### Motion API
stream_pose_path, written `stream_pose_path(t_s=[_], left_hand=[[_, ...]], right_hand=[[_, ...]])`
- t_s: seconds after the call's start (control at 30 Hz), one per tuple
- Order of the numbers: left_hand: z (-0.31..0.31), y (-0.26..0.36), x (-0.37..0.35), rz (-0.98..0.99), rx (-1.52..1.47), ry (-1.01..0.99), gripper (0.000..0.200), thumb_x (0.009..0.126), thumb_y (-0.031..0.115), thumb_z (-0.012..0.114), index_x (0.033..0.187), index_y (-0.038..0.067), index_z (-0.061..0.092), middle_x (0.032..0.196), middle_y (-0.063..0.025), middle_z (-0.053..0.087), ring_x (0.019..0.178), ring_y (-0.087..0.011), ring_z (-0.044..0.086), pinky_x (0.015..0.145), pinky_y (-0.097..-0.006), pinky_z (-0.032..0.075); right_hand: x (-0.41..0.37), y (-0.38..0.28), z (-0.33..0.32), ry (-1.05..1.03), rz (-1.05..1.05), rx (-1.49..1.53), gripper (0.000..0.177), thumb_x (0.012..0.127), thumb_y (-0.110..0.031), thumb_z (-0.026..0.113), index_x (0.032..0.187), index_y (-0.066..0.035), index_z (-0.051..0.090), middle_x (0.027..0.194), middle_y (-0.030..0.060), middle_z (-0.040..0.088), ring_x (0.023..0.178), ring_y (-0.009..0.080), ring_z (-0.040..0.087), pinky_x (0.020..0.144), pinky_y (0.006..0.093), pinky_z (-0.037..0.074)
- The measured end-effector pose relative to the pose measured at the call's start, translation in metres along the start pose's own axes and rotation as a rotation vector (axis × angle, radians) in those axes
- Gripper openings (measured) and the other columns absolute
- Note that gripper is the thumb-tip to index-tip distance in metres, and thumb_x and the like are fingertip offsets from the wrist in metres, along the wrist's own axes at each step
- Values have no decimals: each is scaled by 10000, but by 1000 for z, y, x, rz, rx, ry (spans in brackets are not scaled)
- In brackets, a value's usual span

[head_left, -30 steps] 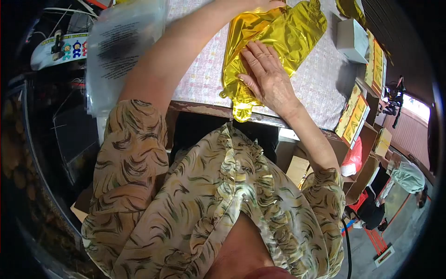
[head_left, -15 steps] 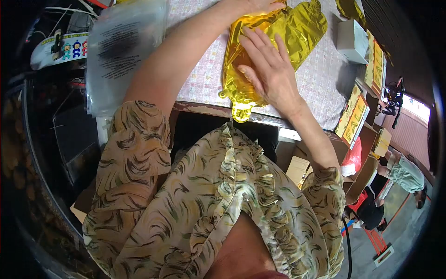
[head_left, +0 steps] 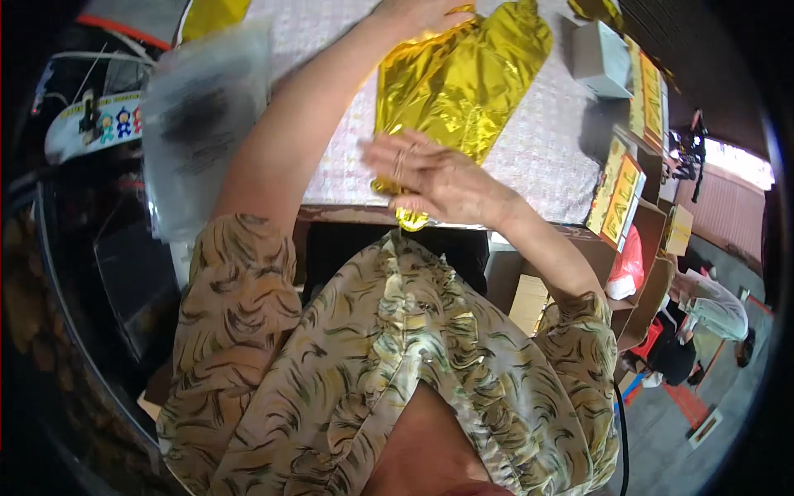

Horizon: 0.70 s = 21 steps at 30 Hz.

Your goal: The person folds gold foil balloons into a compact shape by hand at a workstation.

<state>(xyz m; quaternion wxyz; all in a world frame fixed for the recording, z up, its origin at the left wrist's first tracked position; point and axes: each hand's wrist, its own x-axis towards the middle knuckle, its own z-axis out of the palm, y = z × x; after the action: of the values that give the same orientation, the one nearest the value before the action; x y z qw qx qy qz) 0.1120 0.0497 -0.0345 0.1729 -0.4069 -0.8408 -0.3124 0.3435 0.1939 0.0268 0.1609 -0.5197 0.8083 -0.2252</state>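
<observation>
A flat, crinkled gold foil balloon (head_left: 488,78) lies on the table with a small round tab at its near end, at the table's front edge. My left hand (head_left: 422,16) reaches to its far end at the top of the view, its fingers closed on the foil's edge where folds gather; the fingertips are partly cut off. Over the near end of the balloon is my right hand (head_left: 451,178), fingers stretched out and slightly blurred, covering part of the foil.
Clear plastic bags (head_left: 207,124) with printed text lie left on the patterned tablecloth (head_left: 306,66). At the right stand a white box (head_left: 601,62) and yellow-labelled boxes (head_left: 622,190). Cardboard cartons (head_left: 649,302) sit below; another person (head_left: 715,306) is farther off.
My right hand has slid toward me and leftward, from the balloon's middle to its near end. My left hand has shifted left, and the foil looks more creased. The view has shifted slightly.
</observation>
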Motion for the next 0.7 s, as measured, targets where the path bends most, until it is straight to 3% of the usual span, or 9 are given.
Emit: stream_pose_path(t_s=[0.03, 0.07, 0.13, 0.2, 0.23, 0.27, 0.33, 0.47, 0.7], left_hand=[[0, 2, 0, -21, 12, -10, 418, 1006, 342, 579, 1262, 25, 672, 1362, -181, 637, 1299, -354, 551, 1125, -443, 412], [-2, 2, 0, -45, 26, -20, 420, 1007, 343, 578, 1263, 24, 671, 1363, -185, 636, 1306, -355, 546, 1130, -444, 408], [-5, 2, 0, -22, 21, -26, 417, 1014, 335, 566, 1276, 26, 666, 1364, -186, 637, 1309, -357, 545, 1132, -445, 407], [-5, 8, -1, -95, -33, 8, 402, 1019, 328, 555, 1252, 22, 671, 1368, -194, 632, 1314, -363, 541, 1128, -465, 404], [-25, 27, 4, -166, -29, -31, 332, 1014, 244, 558, 1241, 27, 666, 1299, -219, 656, 1233, -388, 593, 1052, -457, 465], [-17, 20, 3, -154, -28, -29, 332, 1014, 244, 558, 1241, 27, 666, 1299, -219, 656, 1233, -388, 593, 1052, -457, 465], [1, 1, -3, -165, 161, -53, 424, 1043, 390, 537, 1394, 157, 587, 1421, -88, 607, 1327, -274, 543, 1107, -466, 415], [-1, 5, -5, -182, 141, -47, 453, 1030, 408, 568, 1393, 138, 572, 1391, -115, 622, 1332, -302, 542, 1127, -459, 406], [-6, 11, -4, -190, 127, -49, 427, 1027, 377, 576, 1378, 135, 583, 1381, -113, 626, 1327, -306, 543, 1129, -461, 407]], right_hand=[[-1, -2, -3, 135, -96, 139, 565, 1034, -444, 543, 1468, -83, 544, 1565, 94, 497, 1405, 294, 513, 1191, 466, 393], [-5, -2, -15, 146, -87, 121, 565, 1034, -444, 543, 1468, -83, 544, 1565, 94, 497, 1405, 294, 513, 1191, 466, 393], [-18, -2, -50, 348, 520, 682, 444, 1046, -362, 582, 1295, -3, 661, 1364, 159, 665, 1159, 337, 689, 975, 486, 543], [-26, 52, -69, 703, 781, 230, 435, 1002, -374, 635, 1154, 30, 683, 1202, 216, 708, 1034, 378, 714, 862, 497, 560], [-34, 90, -79, 775, 943, -29, 459, 974, -401, 666, 1107, 38, 687, 1142, 249, 714, 1004, 394, 717, 830, 505, 564], [-47, 129, -81, 660, 1094, -382, 526, 935, -468, 705, 1108, 28, 674, 1127, 293, 692, 1037, 404, 700, 846, 516, 556], [-44, 154, -79, 699, 1175, -444, 560, 908, -504, 718, 1090, 23, 672, 1102, 279, 696, 1031, 415, 695, 858, 519, 554], [-37, 170, -75, 754, 1274, -565, 629, 851, -551, 744, 1105, 19, 664, 1084, 261, 705, 1025, 440, 688, 893, 518, 548], [-36, 168, -87, 935, 1121, -206, 384, 849, -344, 791, 933, 22, 711, 884, 221, 745, 869, 390, 731, 797, 480, 552]])
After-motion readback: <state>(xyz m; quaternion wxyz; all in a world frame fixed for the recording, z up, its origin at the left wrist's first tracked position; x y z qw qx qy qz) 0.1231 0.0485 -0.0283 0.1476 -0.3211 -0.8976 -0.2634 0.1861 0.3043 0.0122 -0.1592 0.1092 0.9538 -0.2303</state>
